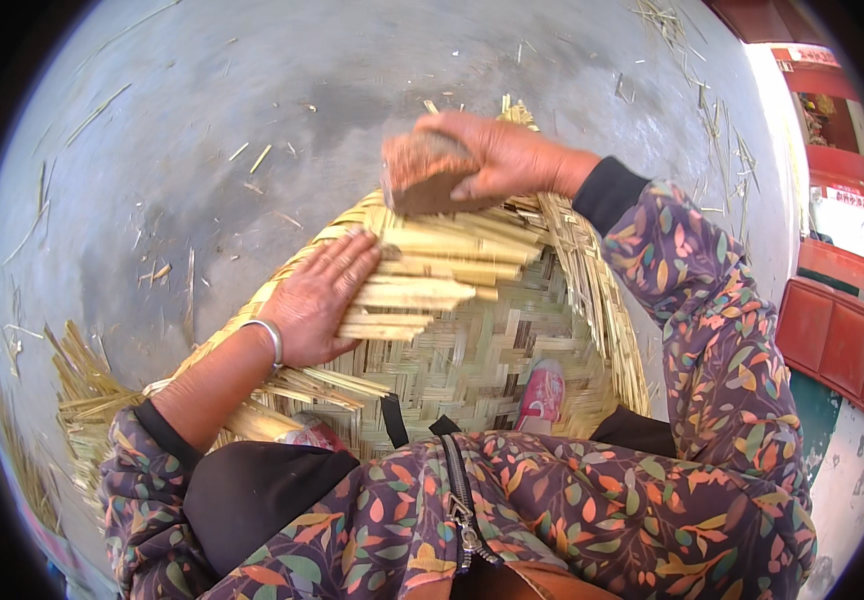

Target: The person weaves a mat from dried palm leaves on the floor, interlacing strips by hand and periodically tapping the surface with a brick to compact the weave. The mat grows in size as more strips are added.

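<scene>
A woven mat of flat strips (492, 350), with a curved, raised rim, lies under both hands. Split strips (422, 290) fold inward over its far left edge. My left hand (322, 290) rests flat on these strips, fingers stretched out and holding nothing. My right hand (512, 155) grips a broken brick (427, 170), reddish and rough on top, darker on its side. The brick is at the mat's far edge, over the strip ends; whether it touches them I cannot tell.
Loose strip ends (87, 385) stick out at the left of the mat. Straw bits lie scattered over the grey floor (202, 130). A red shoe (542, 392) stands on the mat near me. Red panelled furniture (842, 335) stands at the right edge.
</scene>
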The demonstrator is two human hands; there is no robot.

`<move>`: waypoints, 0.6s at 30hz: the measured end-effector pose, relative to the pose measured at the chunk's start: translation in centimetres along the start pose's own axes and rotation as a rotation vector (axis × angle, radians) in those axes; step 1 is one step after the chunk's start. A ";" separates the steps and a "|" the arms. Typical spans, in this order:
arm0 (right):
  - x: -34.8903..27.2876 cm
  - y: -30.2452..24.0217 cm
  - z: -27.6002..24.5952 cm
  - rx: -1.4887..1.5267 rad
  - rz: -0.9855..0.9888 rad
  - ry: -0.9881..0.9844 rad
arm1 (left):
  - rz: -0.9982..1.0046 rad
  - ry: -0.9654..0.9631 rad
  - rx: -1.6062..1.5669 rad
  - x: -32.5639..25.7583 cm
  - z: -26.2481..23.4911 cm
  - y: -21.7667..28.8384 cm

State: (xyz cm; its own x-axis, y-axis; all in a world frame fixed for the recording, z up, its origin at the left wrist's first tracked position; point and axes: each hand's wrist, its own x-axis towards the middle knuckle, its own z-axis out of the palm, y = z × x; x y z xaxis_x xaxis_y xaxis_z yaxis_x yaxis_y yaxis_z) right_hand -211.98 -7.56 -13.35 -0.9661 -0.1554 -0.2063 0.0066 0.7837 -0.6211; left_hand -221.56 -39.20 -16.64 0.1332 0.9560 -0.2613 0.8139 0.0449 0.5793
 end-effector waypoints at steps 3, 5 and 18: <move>0.1 0.4 1.9 -0.099 -0.028 -0.063 | 0.024 -0.071 0.077 0.7 2.0 -0.5; 0.4 1.0 2.7 -0.157 -0.069 -0.066 | 0.020 -0.110 0.116 1.4 3.3 -1.5; 3.2 0.1 2.8 -0.258 -0.060 -0.024 | -0.042 -0.134 0.161 3.3 7.4 -5.9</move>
State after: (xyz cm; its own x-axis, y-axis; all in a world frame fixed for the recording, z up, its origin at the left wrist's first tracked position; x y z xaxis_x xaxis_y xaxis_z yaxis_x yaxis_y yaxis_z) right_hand -214.29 -9.66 -16.22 -0.9563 -0.2178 -0.1950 -0.1192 0.8995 -0.4203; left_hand -221.70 -38.48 -26.63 0.1629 0.9066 -0.3892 0.8987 0.0264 0.4378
